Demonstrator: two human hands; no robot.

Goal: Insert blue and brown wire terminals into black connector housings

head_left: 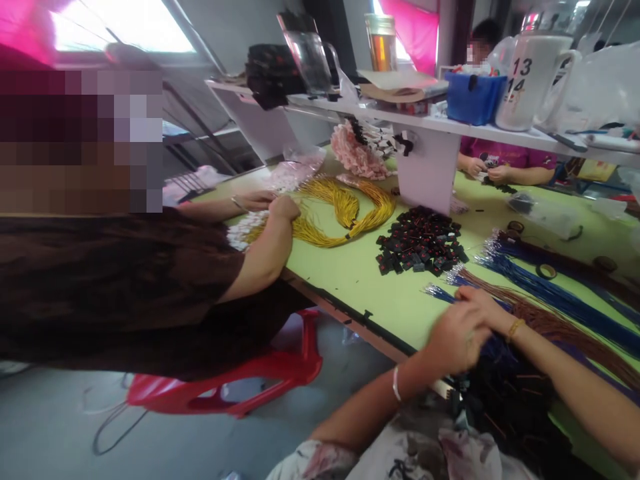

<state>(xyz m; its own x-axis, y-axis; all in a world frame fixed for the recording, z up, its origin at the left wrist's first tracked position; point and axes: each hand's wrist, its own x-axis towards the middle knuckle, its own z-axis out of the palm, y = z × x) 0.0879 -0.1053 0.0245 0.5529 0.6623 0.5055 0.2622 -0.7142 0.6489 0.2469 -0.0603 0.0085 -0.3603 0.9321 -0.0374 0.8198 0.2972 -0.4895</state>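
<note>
- In the head view, my left hand (pixel 457 337) and right hand (pixel 480 307) meet above the near edge of the tabletop (pixel 330 267). The left is curled, the right's fingers gathered against it; whether anything is pinched between them I cannot tell.
- The thing nearest them is a small bundle of blue wires (pixel 437 291), metal tips pointing to the tabletop's left end, just past my right fingertips. Brown wires (pixel 535 307) lie beside it, running toward the right end.
- I judge that fine tips like these call for a light pinch close to the metal, one wire at a time, with the other hand steadying, so neighbours don't snag.
- A pile of black connectors (pixel 420 240) sits farther in, within easy reach; a dark heap (pixel 520 407) lies below my hands at the near edge, where a low wrist could knock pieces off.
- My roomiest stretch is the green strip between the connectors and the near edge, with a few dark specks on it.
- Limits: the white upright panel (pixel 427 173) behind the pile, and along the near edge to the left, a co-worker's forearm (pixel 267 257) beside yellow wires (pixel 373 210).
</note>
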